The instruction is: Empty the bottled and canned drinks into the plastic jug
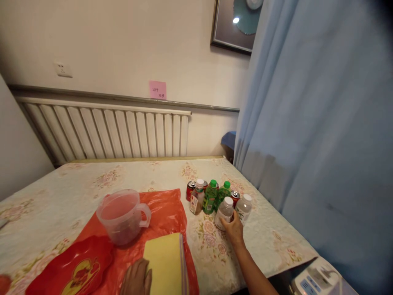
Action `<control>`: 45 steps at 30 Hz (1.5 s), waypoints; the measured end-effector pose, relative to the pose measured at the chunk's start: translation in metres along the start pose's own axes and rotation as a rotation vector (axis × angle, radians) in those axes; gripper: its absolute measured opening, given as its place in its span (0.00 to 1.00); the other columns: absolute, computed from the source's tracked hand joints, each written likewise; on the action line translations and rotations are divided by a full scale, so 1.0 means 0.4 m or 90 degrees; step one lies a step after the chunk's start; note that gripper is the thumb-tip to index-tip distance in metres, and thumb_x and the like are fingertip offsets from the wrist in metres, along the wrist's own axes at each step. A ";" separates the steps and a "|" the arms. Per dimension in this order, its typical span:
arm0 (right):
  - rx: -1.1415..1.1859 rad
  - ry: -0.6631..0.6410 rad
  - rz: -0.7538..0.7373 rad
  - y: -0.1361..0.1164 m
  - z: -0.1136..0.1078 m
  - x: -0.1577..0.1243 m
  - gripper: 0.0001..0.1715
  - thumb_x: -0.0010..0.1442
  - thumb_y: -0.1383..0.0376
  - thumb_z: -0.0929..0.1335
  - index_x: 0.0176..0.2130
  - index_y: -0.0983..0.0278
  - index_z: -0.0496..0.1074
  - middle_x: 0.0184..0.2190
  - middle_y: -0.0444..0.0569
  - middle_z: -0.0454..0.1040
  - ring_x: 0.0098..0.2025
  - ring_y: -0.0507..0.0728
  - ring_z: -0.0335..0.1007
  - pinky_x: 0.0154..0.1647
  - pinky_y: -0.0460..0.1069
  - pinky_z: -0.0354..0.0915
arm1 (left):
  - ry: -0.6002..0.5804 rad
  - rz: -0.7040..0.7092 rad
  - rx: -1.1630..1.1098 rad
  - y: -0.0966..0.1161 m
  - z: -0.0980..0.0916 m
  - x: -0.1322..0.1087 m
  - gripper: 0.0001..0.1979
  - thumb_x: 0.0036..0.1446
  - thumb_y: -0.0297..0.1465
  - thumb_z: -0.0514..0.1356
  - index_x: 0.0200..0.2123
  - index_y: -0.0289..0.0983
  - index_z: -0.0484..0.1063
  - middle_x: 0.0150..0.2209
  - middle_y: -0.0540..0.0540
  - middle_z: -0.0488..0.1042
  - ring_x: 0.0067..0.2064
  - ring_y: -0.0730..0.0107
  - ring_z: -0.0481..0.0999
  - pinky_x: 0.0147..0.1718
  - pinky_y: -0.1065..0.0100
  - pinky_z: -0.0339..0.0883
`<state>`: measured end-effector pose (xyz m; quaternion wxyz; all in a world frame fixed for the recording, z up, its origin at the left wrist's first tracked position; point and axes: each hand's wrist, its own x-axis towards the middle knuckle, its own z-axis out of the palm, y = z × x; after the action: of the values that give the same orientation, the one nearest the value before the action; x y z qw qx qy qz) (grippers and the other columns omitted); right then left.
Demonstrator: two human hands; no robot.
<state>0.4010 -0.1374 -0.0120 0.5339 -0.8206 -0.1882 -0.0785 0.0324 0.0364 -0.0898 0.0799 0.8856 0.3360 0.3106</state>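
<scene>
Nearest us, bottom edge: left grip (135,276) lies back-up against the left side of a yellow pad (164,262), touching it; we can't tell whether it pinches anything. The pad sits on a red plastic sheet (166,213). Left of that we see a red tray (101,246) with a yellow print, partly over the sheet; bottom right, a white device (317,278) with blue buttons.

Slightly farther, we have a translucent pitcher (121,223) upright on the sheet, handle to the right. Right grip (236,230) has thumb and fingers closed around a clear bottle (224,212), white cap up, in front of the other drinks on the floral cloth (270,258).

Just beside it, to the right, we get a second clear bottle (246,208), partly behind the fingers. Behind: a labelled bottle (196,205) and two green-capped bottles (210,199). Red cans (190,193) poke out among them (some mostly hidden, so we skip the count).

At the back we note a white radiator (123,131), a pink note (157,90) above it, and a blue curtain (307,123) down the right.
</scene>
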 end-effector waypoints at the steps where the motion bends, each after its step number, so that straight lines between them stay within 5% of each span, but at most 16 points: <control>1: 0.004 0.000 0.002 -0.001 0.000 -0.001 0.36 0.42 0.53 0.70 0.49 0.68 0.70 0.47 0.61 0.77 0.48 0.67 0.74 0.49 0.57 0.68 | -0.004 -0.002 -0.002 0.001 0.000 0.000 0.13 0.62 0.39 0.51 0.45 0.40 0.70 0.45 0.43 0.76 0.49 0.56 0.74 0.50 0.54 0.69; 10: 0.050 0.029 0.046 0.040 -0.011 -0.047 0.39 0.46 0.50 0.68 0.53 0.68 0.67 0.47 0.60 0.77 0.48 0.64 0.75 0.49 0.55 0.68 | -0.016 -0.006 0.004 0.005 -0.004 -0.005 0.14 0.63 0.38 0.50 0.46 0.39 0.69 0.46 0.42 0.75 0.50 0.55 0.73 0.52 0.51 0.67; 16: 0.015 -0.017 0.086 0.062 -0.046 -0.180 0.27 0.52 0.53 0.64 0.46 0.66 0.72 0.27 0.49 0.78 0.31 0.61 0.77 0.37 0.53 0.71 | -0.010 0.000 0.001 0.010 -0.003 -0.004 0.13 0.64 0.37 0.50 0.45 0.39 0.69 0.46 0.42 0.74 0.50 0.57 0.72 0.52 0.54 0.67; 25: -0.016 -0.113 -0.088 0.064 -0.058 -0.313 0.18 0.58 0.59 0.62 0.41 0.63 0.76 0.39 0.54 0.80 0.42 0.62 0.77 0.46 0.55 0.71 | -0.018 -0.008 0.003 0.011 -0.008 -0.010 0.13 0.63 0.35 0.50 0.46 0.39 0.68 0.47 0.43 0.74 0.50 0.57 0.72 0.53 0.53 0.65; 32: -0.034 -0.105 -0.144 0.070 -0.068 -0.352 0.17 0.58 0.57 0.62 0.38 0.61 0.75 0.37 0.56 0.80 0.41 0.63 0.78 0.44 0.56 0.72 | -0.014 -0.013 -0.042 0.013 -0.014 -0.015 0.13 0.64 0.35 0.49 0.46 0.39 0.69 0.46 0.42 0.74 0.50 0.59 0.72 0.52 0.54 0.67; 37: -0.024 -0.121 -0.081 0.055 -0.081 -0.373 0.18 0.54 0.56 0.62 0.36 0.61 0.76 0.35 0.54 0.81 0.38 0.64 0.78 0.42 0.56 0.71 | -0.010 -0.034 -0.084 0.011 -0.020 -0.026 0.14 0.63 0.35 0.50 0.47 0.38 0.70 0.48 0.41 0.74 0.51 0.57 0.72 0.52 0.53 0.68; 41: 0.011 -0.182 -0.030 0.014 -0.073 -0.386 0.19 0.52 0.55 0.62 0.35 0.61 0.77 0.21 0.47 0.75 0.25 0.61 0.74 0.30 0.52 0.70 | 0.002 -0.065 -0.135 0.034 -0.046 -0.017 0.15 0.60 0.34 0.51 0.44 0.36 0.72 0.45 0.40 0.75 0.49 0.56 0.74 0.52 0.52 0.69; 45: 0.085 -0.211 -0.063 -0.098 -0.052 -0.400 0.20 0.52 0.56 0.64 0.38 0.64 0.77 0.19 0.43 0.70 0.23 0.57 0.69 0.26 0.50 0.66 | 0.035 -0.119 -0.176 0.109 -0.114 0.019 0.24 0.59 0.33 0.50 0.58 0.33 0.62 0.45 0.39 0.74 0.47 0.57 0.74 0.49 0.53 0.70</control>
<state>0.2406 -0.1780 -0.0228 0.5441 -0.7750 -0.3183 0.0443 0.0329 0.0051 -0.0345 0.2205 0.8219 0.3732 0.3696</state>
